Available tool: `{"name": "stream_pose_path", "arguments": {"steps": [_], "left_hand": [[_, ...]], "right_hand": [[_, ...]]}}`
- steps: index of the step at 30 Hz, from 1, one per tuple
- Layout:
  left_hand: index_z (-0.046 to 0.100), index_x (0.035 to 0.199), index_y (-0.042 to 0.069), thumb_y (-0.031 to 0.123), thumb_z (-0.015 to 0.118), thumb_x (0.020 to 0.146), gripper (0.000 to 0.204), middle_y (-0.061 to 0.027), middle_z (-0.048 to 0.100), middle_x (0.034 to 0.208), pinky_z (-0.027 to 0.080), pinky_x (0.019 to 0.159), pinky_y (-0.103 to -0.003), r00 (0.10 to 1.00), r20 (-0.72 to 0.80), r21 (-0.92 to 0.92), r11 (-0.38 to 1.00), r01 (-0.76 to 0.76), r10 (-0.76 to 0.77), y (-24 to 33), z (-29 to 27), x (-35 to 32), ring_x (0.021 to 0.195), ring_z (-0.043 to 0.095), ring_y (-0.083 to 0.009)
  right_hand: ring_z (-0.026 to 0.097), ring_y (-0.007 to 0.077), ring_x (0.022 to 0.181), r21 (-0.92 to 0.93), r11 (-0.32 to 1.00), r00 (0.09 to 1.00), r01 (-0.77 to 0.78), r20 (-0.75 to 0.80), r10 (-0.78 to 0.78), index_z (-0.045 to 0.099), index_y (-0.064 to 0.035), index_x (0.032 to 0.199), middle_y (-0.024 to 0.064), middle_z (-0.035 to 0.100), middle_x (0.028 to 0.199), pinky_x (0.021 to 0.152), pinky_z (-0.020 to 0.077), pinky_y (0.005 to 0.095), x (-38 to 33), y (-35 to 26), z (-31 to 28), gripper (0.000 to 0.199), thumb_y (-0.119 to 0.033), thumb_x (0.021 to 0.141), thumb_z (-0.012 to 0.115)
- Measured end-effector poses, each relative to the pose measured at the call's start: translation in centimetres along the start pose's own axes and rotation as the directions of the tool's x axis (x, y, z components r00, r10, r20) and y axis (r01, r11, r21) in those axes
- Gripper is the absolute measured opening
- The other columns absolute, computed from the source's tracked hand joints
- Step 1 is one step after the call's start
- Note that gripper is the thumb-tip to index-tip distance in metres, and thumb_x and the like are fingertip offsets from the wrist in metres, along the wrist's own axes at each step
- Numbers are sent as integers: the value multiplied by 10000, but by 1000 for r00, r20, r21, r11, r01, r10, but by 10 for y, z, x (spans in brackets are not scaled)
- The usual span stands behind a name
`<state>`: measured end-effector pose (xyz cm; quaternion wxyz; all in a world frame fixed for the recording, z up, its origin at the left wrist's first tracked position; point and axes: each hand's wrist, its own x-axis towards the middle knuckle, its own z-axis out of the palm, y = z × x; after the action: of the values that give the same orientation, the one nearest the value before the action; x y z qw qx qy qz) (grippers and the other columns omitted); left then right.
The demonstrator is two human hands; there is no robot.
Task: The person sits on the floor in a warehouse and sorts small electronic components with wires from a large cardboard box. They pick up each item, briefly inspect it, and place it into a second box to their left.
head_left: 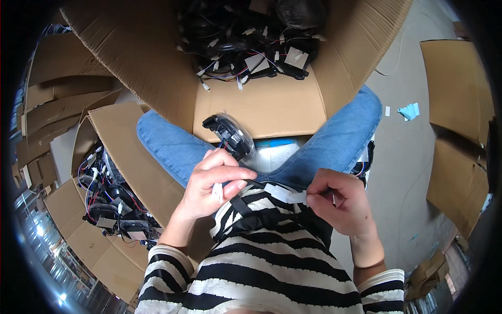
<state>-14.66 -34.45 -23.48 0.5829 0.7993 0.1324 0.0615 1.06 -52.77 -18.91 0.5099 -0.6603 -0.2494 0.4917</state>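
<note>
Seated, I look down at my lap, blue jeans and a black-and-white striped top. My left hand (212, 186) is curled closed around a small white plastic connector (217, 191), and it seems also to steady a round black lamp part with a clear cover (230, 136) that rests on my left thigh, just far of my fingers. My right hand (340, 201) pinches one end of a strip of white tape (285, 193) between thumb and fingertips; the strip stretches left toward my other hand, held taut, probably so it stays flat.

Far from me, a large open brown cardboard box (261, 104) holds many black parts with coloured wires and white plugs. To my left, a second open cardboard box (120, 152) holds similar wired black parts.
</note>
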Motion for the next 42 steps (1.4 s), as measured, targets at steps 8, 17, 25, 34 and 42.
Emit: {"name": "stream_pose_path", "arguments": {"steps": [8, 17, 25, 34, 42], "left_hand": [[665, 832, 97, 88, 652, 633, 200, 19, 469, 660, 289, 599, -267, 987, -63, 140, 981, -136, 146, 8, 1, -5, 616, 438, -139], [619, 724, 17, 286, 624, 682, 272, -50, 476, 697, 377, 601, -326, 775, -629, 60, 998, -35, 65, 35, -31, -59, 654, 455, -180], [464, 1042, -75, 142, 431, 868, 280, -151, 524, 1039, 416, 801, -261, -80, -895, 353, 807, 474, 438, 122, -148, -249, 897, 514, -164], [549, 814, 41, 146, 550, 668, 180, -104, 532, 853, 420, 689, -361, 526, -474, 867, 270, 420, 706, 163, -99, -148, 808, 507, -268], [581, 817, 35, 28, 513, 731, 110, -21, 581, 789, 388, 532, -196, -105, -283, 547, 71, -834, 953, 229, -83, -79, 692, 538, -95]], "right_hand": [[449, 89, 485, -237, 971, 996, 24, -76, -43, 541, -4, 708, 33, 519, 610, 429, 348, 217, -2, 1, 9, 33, -1, 712, 574], [447, 82, 567, 88, 987, 977, 133, -181, -115, 513, 0, 711, 27, 501, 640, 518, 344, 193, -8, 12, -2, 77, 74, 696, 529], [414, 49, 616, 64, 998, 998, -18, -66, 22, 512, 0, 704, -7, 480, 653, 549, 325, 180, 2, 25, -3, 49, 35, 729, 536], [452, 115, 600, -277, 959, 998, 55, 10, -54, 529, -20, 762, 28, 498, 654, 570, 387, 232, -2, 33, 8, 26, -14, 778, 510], [393, 52, 590, -298, 955, 1000, -2, 1, 3, 525, -24, 758, -19, 455, 641, 524, 329, 191, -5, 24, 20, 67, -30, 816, 493]]}}
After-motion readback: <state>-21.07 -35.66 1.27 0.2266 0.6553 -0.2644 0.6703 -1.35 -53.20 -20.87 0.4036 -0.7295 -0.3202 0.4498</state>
